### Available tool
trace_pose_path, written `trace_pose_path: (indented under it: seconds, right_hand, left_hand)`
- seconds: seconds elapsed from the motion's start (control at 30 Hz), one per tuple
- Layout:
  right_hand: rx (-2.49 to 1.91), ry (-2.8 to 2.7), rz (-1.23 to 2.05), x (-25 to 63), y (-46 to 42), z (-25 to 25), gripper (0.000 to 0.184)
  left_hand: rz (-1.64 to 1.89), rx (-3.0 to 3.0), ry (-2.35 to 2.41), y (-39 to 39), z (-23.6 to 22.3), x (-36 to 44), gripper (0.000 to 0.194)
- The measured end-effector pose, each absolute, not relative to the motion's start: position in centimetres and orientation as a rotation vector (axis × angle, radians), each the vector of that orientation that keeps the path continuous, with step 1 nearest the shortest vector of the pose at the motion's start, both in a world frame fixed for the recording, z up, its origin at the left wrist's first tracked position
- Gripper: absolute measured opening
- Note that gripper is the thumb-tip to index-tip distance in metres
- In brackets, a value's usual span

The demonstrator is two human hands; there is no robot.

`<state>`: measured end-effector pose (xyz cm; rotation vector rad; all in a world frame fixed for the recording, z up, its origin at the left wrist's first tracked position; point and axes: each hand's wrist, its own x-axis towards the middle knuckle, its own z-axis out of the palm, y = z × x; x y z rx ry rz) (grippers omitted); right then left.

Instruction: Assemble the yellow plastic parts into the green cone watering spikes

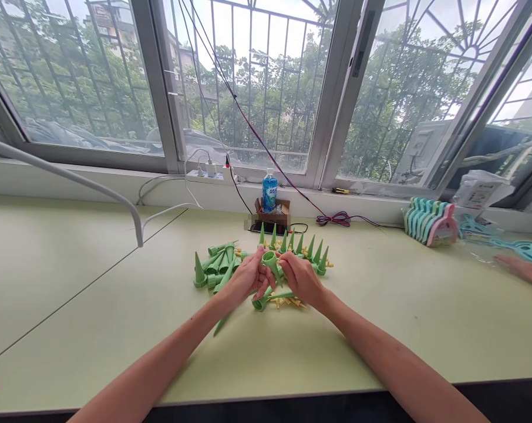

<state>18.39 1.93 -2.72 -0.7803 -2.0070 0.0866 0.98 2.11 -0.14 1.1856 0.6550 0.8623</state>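
My left hand (251, 276) is closed around a green plastic watering spike (271, 262), its hollow round end tipped up towards me and its point down to the right. At the spike's side, the fingers of my right hand (302, 277) are pinched together; whatever is between them is too small to make out. Below both hands lie another green spike with an open end (260, 304) and a small heap of yellow pegs (288, 301). Loose green spikes (222, 261) are piled to the left. Behind my right hand, a row of green spikes (310, 247) stands point up, with yellow bits among them.
A blue bottle (269, 192) rises from a small cardboard box (283, 208) behind a dark phone (266, 227). Coiled cable (334, 219) lies by the windowsill. Pastel plastic hangers (431, 222) stand at right, near another person's hand (519, 269). A white tube (94, 185) arches over the left.
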Motion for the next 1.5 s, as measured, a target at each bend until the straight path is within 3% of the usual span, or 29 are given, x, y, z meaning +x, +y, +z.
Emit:
trace_pose_path:
  seconds: [0.93,1.5]
  right_hand:
    - [-0.817,-1.993,0.155,18.8,2.25,-3.15,0.027]
    - [-0.94,-1.96,0.206,18.86,2.79,-3.46,0.035]
  left_hand:
    - [0.874,1.283,0.624,2.51,-0.31,0.31,0.055]
    - [1.021,1.661,0.684,2.09,-0.46,0.12,0.048]
